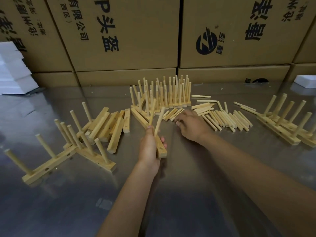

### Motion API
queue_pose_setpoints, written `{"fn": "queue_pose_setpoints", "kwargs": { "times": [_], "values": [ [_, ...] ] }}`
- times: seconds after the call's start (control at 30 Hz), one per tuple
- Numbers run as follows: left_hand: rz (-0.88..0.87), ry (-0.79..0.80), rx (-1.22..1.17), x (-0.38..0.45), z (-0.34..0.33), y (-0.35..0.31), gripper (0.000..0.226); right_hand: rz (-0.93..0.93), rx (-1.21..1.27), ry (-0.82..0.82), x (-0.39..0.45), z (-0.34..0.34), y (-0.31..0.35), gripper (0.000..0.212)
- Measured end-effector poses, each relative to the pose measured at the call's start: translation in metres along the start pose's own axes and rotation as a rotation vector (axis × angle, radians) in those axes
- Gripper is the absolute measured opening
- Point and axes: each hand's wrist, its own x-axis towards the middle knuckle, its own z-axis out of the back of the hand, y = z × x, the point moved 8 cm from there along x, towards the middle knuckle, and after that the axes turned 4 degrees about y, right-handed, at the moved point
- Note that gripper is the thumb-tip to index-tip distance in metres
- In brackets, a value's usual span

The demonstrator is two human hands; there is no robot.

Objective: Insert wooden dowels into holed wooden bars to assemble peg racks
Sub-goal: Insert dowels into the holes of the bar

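Observation:
My left hand [149, 147] grips a holed wooden bar [161, 148] at the table's middle. Two dowels [159, 121] stand up from the bar above my fingers, and an unfilled hole shows near its near end. My right hand [189, 124] reaches palm down over a pile of loose dowels [225, 118]; its fingertips touch the dowels lying at the pile's left edge [171, 114]. Whether it has one pinched is hidden. Loose holed bars [109, 124] lie in a heap to the left.
Finished peg racks stand at the back centre [164, 93], near left [68, 151] and far right [287, 124]. Printed cardboard boxes [130, 31] wall the back of the steel table [188, 194]. White foam blocks [12, 69] sit at the far left and right.

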Motion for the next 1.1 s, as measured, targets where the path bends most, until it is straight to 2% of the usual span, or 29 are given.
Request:
{"fn": "queue_pose_setpoints", "kwargs": {
  "times": [0.2, 0.3, 0.37, 0.5, 0.57, 0.77, 0.87, 1.1],
  "values": [
    [0.017, 0.008, 0.008, -0.002, -0.002, 0.001, 0.039, 0.11, -0.095, -0.233, -0.038, 0.016, 0.016, 0.013],
    [0.003, 0.019, 0.012, -0.003, -0.003, 0.0, 0.04, 0.203, 0.014, -0.259, -0.083, 0.03, 0.037, 0.007],
    [-0.01, 0.022, 0.02, -0.004, -0.004, 0.0, 0.041, 0.201, 0.125, -0.289, -0.113, 0.04, 0.045, 0.005],
    [-0.062, -0.001, 0.085, -0.007, -0.006, -0.002, 0.04, 0.229, 0.283, -0.22, -0.153, 0.049, 0.055, 0.018],
    [-0.102, 0.006, 0.152, -0.008, -0.01, -0.003, 0.04, 0.271, 0.347, -0.192, -0.166, 0.05, 0.061, 0.015],
    [-0.226, 0.002, 0.353, -0.017, -0.02, -0.006, 0.037, 0.274, 0.217, -0.221, -0.174, 0.05, 0.065, 0.016],
    [-0.27, 0.035, 0.438, -0.021, -0.028, -0.003, 0.036, 0.299, 0.248, -0.205, -0.173, 0.051, 0.064, 0.019],
    [-0.321, 0.05, 0.475, -0.023, -0.035, 0.001, 0.033, 0.365, 0.173, -0.128, -0.176, 0.05, 0.073, 0.019]
  ]
}}
